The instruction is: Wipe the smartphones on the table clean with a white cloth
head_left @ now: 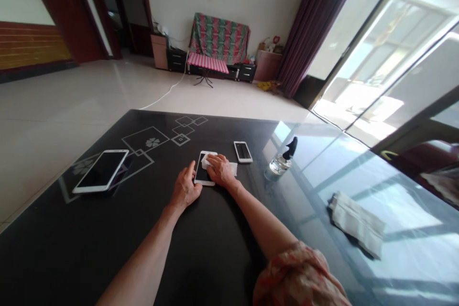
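A white smartphone (203, 175) with a dark screen lies flat on the black glossy table, in the middle. My left hand (185, 186) holds it by its left edge, fingers along the side and thumb near the bottom corner. On the upper part of its screen, my right hand (220, 169) presses a white wipe (205, 160), with the fingers bent over it. Part of the wipe sticks out to the right of this hand. Just beyond, on the right, rests a smaller white phone (243, 152). A clear spray bottle (280, 164) with a black head stands farther right.
A large white tablet (102, 170) lies on the left of the table (118, 244). At the right is a folded grey cloth (356, 222). Across the floor stand a small striped table (208, 62) and a cloth-covered object (219, 38). Glass doors are on the right.
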### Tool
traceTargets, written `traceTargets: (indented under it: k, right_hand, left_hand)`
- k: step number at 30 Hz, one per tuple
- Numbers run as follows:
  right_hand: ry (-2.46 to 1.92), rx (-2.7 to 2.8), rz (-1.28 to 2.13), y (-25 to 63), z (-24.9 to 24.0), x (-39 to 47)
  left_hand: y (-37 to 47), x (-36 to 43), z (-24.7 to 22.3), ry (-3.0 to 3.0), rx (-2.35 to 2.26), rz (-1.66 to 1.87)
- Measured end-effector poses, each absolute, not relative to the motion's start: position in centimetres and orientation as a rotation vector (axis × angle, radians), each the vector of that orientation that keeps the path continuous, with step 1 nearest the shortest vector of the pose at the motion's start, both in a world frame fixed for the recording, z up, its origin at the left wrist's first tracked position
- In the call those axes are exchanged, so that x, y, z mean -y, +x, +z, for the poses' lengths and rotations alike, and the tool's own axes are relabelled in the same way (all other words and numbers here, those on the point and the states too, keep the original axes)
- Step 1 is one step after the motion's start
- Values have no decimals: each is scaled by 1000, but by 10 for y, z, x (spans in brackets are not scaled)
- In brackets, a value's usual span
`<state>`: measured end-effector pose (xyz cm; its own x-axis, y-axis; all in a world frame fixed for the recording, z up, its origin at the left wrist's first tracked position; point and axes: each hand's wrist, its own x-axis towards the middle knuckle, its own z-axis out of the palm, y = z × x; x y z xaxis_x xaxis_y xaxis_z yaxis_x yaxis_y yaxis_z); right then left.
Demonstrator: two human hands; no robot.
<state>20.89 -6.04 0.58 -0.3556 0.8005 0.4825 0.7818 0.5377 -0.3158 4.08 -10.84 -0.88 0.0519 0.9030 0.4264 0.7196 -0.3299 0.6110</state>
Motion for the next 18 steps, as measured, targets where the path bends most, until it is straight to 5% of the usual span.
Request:
traceTargets:
  k: [11, 18]
  right_hand:
    - [-1126, 2254, 150, 212, 3, 120]
    - [-1188, 2263, 131, 203, 9, 87]
  left_hand:
    - [37, 107, -10, 2098, -1635, 1148]
    - [37, 106, -12, 2096, -1651, 1171]
